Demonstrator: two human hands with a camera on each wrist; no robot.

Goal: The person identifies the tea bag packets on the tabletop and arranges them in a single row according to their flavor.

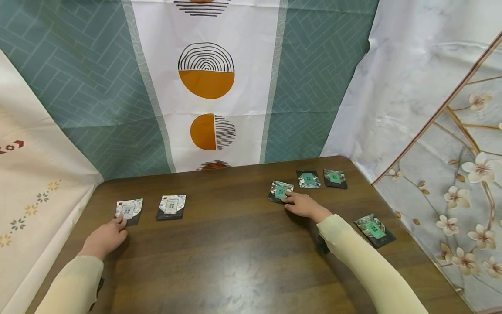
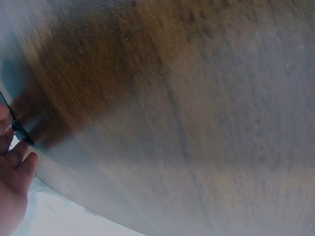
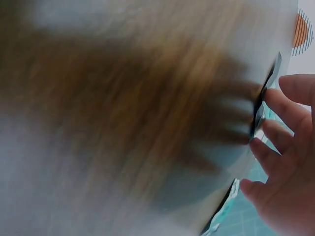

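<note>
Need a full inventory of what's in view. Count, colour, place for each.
White-topped packets: 2, white and black, left part of the table
Green-labelled packets: 4, dark with green labels, right part of the table
Table: 1, brown wood-look, under the packets
Back cloth: 1, teal and white with orange-and-black circles, behind the table
Left cloth: 1, cream with small yellow and grey motifs, left side
Floral cloth: 1, whitish with blossoms, right side
Sleeves: 2, pale yellow, one per arm
Left hand: 1, bare, fingers touching the leftmost white-topped packet
Right hand: 1, bare, fingers touching the leftmost green-labelled packet
</note>
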